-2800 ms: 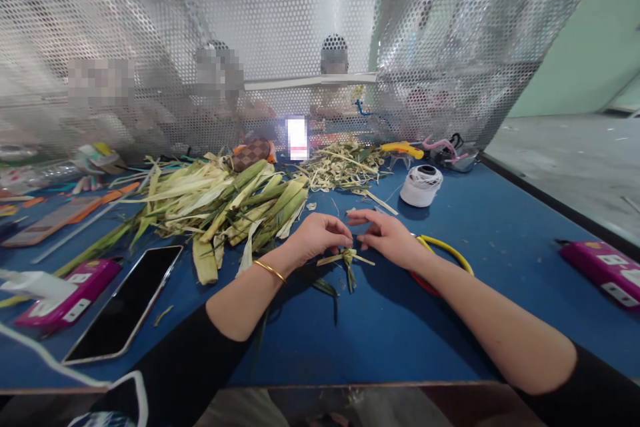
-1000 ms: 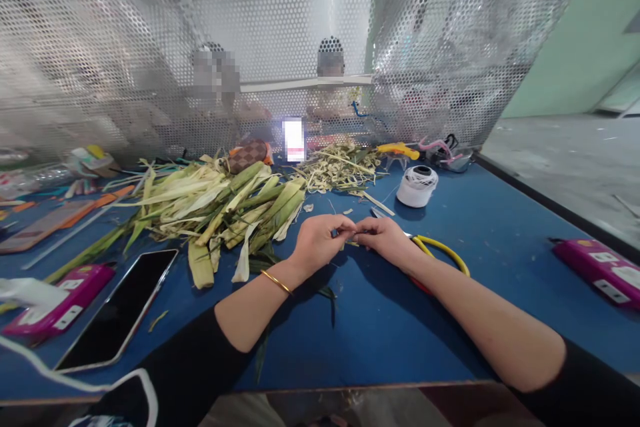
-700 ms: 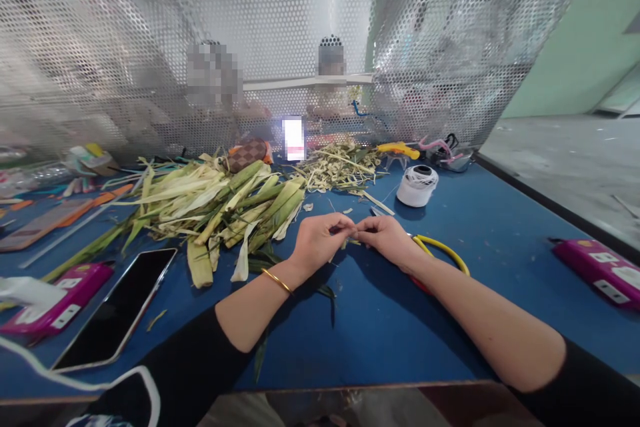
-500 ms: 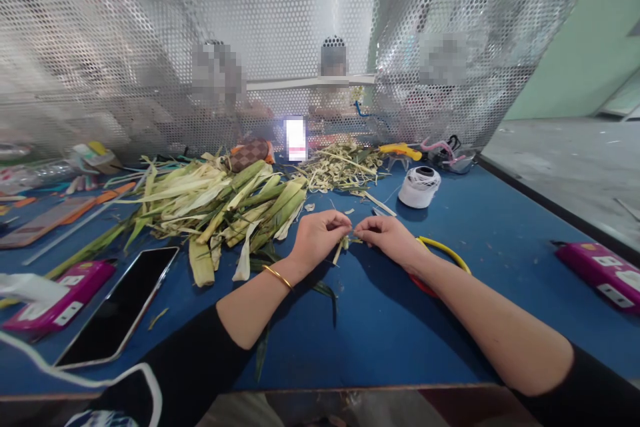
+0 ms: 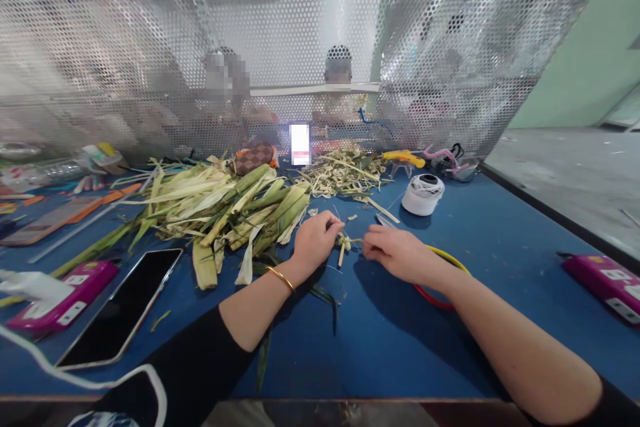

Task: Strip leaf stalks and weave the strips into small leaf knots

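My left hand [image 5: 316, 240], a gold bangle on its wrist, is closed in a pinch on a small piece of knotted husk [image 5: 344, 243]. A thin white thread [image 5: 334, 268] trails just below it. On the other side, my right hand [image 5: 390, 250] has drawn its fingers together close to the piece, and a fine strand seems to run to its fingertips. Scissors with a yellow and red handle [image 5: 453, 256] lie partly hidden beneath the right wrist, their blade showing beyond the hand. Farther back stands a white thread spool [image 5: 423, 197].
Long green husk leaves [image 5: 220, 203] are heaped at left, shredded strips [image 5: 345, 170] behind. A phone [image 5: 123, 307] and magenta power strips [image 5: 75, 297] lie on the blue table [image 5: 390, 353]. A perforated metal screen [image 5: 295, 27] stands across the back, people beyond it.
My hands have moved apart: the right shifted right and turned more palm-down, the left slightly left. More of the husk piece now shows between them. The view has tilted slightly.
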`<control>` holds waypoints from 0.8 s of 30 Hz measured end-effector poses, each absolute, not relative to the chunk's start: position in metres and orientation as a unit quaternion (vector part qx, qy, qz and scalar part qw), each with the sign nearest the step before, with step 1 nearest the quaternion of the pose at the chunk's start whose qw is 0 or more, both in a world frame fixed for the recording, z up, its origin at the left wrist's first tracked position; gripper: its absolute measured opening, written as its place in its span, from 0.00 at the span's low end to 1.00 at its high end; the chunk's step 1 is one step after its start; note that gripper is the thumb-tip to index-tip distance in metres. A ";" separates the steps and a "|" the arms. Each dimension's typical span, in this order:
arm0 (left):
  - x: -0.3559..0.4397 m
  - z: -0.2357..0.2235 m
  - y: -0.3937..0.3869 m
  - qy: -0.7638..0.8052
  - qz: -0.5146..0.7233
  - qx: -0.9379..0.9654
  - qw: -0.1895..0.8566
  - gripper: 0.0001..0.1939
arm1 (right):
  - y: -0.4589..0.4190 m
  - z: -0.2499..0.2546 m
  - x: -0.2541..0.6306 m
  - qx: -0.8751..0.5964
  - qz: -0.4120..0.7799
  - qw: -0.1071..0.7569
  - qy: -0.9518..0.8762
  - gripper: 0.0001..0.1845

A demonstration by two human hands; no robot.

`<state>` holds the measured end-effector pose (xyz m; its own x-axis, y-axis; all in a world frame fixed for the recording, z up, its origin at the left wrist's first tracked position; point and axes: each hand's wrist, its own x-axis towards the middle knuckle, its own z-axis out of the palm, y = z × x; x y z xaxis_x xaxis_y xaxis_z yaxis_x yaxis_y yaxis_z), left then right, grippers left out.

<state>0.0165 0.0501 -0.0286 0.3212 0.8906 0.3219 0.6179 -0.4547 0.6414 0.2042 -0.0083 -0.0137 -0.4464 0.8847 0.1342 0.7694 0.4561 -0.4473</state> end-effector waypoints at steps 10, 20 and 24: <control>0.013 -0.030 0.057 0.546 0.285 0.766 0.184 0.08 | -0.016 -0.007 0.194 -0.404 0.274 0.278 -0.828 0.08; 0.013 -0.033 0.058 0.555 0.272 0.770 0.160 0.08 | -0.010 -0.029 0.179 -0.420 0.404 0.293 -0.758 0.07; 0.012 -0.031 0.057 0.556 0.263 0.774 0.152 0.08 | -0.010 -0.029 0.179 -0.441 0.381 0.294 -0.758 0.08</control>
<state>0.0125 0.0571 -0.0312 0.2441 0.9404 0.2368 0.7803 -0.3355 0.5279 0.1794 -0.0104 -0.0292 -0.4390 0.8917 0.1100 0.4445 0.3219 -0.8359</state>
